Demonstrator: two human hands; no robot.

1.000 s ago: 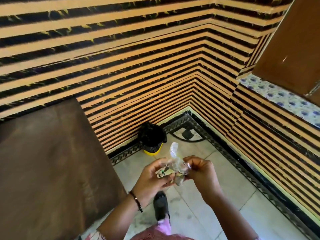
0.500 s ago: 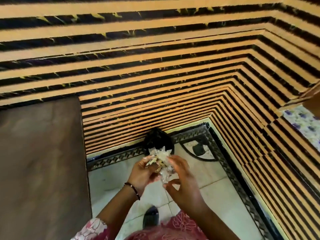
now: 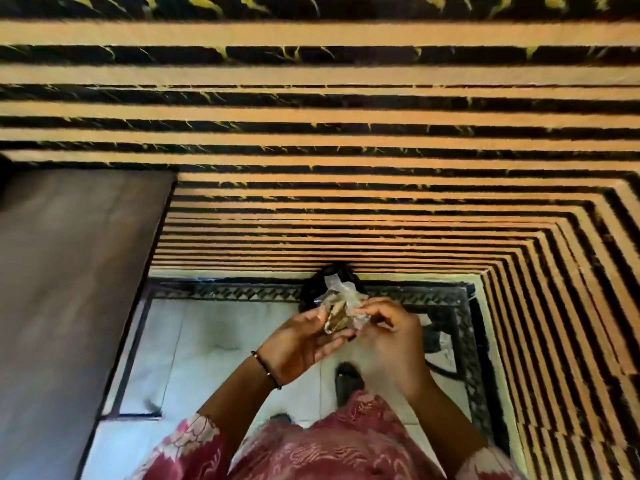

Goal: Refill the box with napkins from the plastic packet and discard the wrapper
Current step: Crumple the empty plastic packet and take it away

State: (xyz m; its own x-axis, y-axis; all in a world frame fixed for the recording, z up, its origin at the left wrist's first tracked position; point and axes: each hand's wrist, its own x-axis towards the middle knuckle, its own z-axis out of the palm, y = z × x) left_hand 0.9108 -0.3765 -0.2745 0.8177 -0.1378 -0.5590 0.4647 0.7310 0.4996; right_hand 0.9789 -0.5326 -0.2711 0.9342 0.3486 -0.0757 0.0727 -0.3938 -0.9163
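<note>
Head view, looking down, shows us both hands meeting in front of the body over a crumpled clear plastic wrapper (image 3: 341,308); the left hand (image 3: 298,344) lies palm-up beneath it, its fingers partly curled so that the wrapper sits cradled against them; the right hand (image 3: 391,337) comes in from the other side, its fingertips bent and pinching the wrapper's right edge; we judge both hands to be grasping the wrapper, though motion blur hides the exact finger placement. The wrapper is bunched into a small wad held in the air between the two hands, with a loose flap sticking up at its top; we see some pale brownish print or contents inside, too blurred to name. Directly beyond it, against the foot of the orange-and-black striped tiled wall (image 3: 346,188), stands a small bin lined with a black bag (image 3: 313,289), mostly hidden behind the wrapper; a thin dark beaded bracelet (image 3: 266,370) circles the left wrist; a dark brown wooden tabletop (image 3: 69,289) fills the left side; below, a pale tiled floor (image 3: 214,341) with a dark patterned border, a black shoe (image 3: 348,379), and a red floral garment (image 3: 329,445).
</note>
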